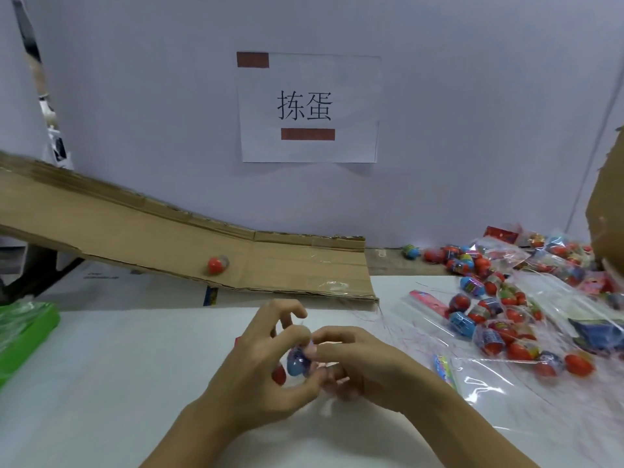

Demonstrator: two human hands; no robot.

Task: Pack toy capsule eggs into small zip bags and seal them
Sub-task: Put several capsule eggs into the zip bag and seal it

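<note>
My left hand (256,369) and my right hand (364,363) meet over the white table. Between their fingertips they pinch a small clear zip bag with a blue capsule egg (299,361) and a red capsule egg (279,375) inside; the bag's film is hard to make out. A heap of loose red and blue capsule eggs (496,312) lies to the right. Empty zip bags (499,376) lie flat next to that heap. One red egg (217,264) sits on the cardboard ramp.
A cardboard ramp (141,238) slopes down from the upper left to the table's middle. A green tray (23,336) stands at the left edge. A cardboard box (607,211) leans at the far right. A paper sign (309,108) hangs on the wall.
</note>
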